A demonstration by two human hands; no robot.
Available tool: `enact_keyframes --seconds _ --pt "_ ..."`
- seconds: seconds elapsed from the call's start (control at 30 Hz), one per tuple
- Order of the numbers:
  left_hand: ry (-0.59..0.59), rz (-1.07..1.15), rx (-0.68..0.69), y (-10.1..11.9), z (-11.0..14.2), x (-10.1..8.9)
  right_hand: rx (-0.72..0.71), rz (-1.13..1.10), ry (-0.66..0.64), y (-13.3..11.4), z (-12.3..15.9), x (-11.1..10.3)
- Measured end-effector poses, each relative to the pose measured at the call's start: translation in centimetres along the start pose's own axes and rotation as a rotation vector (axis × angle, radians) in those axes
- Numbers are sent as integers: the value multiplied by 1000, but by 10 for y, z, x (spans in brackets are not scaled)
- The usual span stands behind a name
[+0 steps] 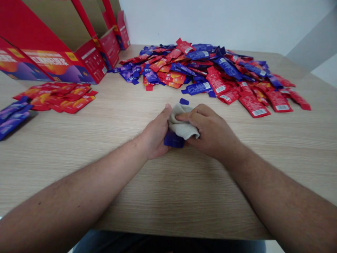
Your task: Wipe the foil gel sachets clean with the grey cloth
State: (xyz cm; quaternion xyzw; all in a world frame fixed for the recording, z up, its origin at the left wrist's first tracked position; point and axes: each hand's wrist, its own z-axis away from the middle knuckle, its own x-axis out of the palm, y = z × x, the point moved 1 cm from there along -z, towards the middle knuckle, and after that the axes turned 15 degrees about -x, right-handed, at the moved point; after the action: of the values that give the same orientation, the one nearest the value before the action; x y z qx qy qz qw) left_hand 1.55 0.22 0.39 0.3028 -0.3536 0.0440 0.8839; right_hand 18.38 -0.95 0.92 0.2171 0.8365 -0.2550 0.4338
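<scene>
Near the middle of the table, my left hand (158,135) is closed on a purple sachet (174,140). Its lower end shows under the cloth and a small purple tip shows beyond it; the middle is covered. My right hand (210,128) grips a crumpled pale grey cloth (181,123) and presses it on the sachet with a finger. Both hands meet around the cloth, above the wooden tabletop. Just beyond them lies a large heap of red and purple sachets (184,66).
Open red and purple cardboard boxes (60,65) stand at the back left. In front of them lie overlapping red sachets (60,98) and a few purple sachets (13,117). A white wall (223,24) rises behind the wooden table (118,182); its front edge is near my lap.
</scene>
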Motion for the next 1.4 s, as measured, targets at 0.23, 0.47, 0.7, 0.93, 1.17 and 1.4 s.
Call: enact_keyframes --seconds 0.23,0.47,0.7,0.93,1.17,1.4 --pt "32 -14 4 1 -3 -2 13 -7 -8 0 0 1" --pt "159 -42 7 0 -5 -6 42 20 64 12 1 1" --pt "170 49 132 9 -7 -7 68 -6 12 13 3 5" --pt "232 128 78 12 -8 -7 -56 -105 -131 7 3 8" --pt "265 73 86 16 -8 -14 -36 -50 -268 -14 2 -2" --pt "221 107 70 16 -5 -12 -29 -40 -259 -16 1 2"
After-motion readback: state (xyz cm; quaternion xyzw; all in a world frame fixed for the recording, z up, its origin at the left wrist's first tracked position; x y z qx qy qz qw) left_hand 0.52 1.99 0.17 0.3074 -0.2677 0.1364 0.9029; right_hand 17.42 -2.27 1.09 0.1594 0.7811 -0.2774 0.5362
